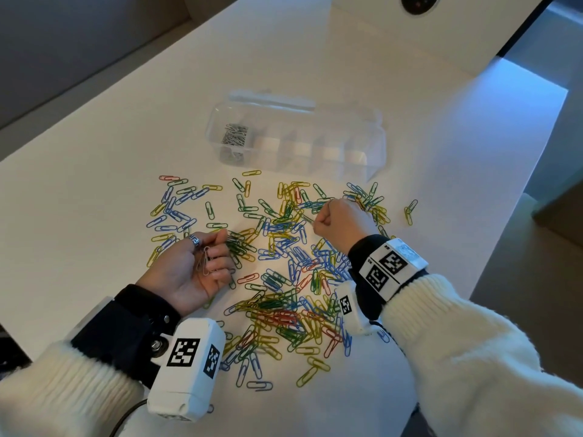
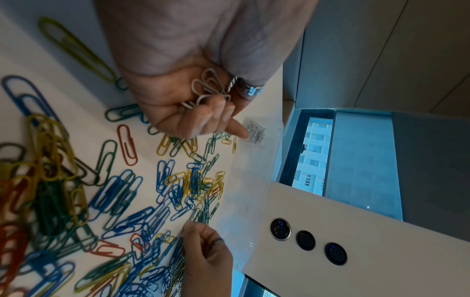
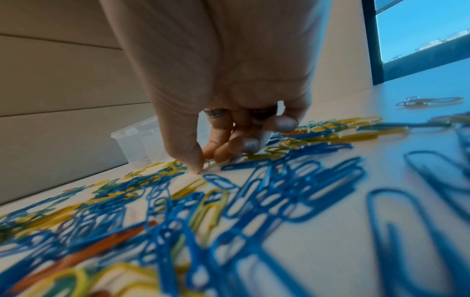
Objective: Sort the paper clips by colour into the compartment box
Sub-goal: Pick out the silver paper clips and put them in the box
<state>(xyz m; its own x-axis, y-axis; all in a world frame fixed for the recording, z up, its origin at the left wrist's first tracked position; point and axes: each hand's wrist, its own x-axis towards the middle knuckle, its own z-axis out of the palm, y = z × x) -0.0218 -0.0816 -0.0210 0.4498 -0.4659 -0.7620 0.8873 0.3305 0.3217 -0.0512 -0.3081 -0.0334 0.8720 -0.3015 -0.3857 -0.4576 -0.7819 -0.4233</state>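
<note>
Blue, yellow, green and red paper clips lie scattered over the white table. Behind them stands the clear compartment box, lid open, with silver clips in its leftmost compartment. My left hand rests palm up at the pile's left edge, fingers curled round several silver clips. My right hand reaches down into the far part of the pile. Its thumb and fingertips pinch a thin pale clip against the table; its colour is hard to tell.
A pair of stray clips lies apart at the right, near the table's right edge. A round socket panel sits at the far end of the table. A grey wall runs along the left side.
</note>
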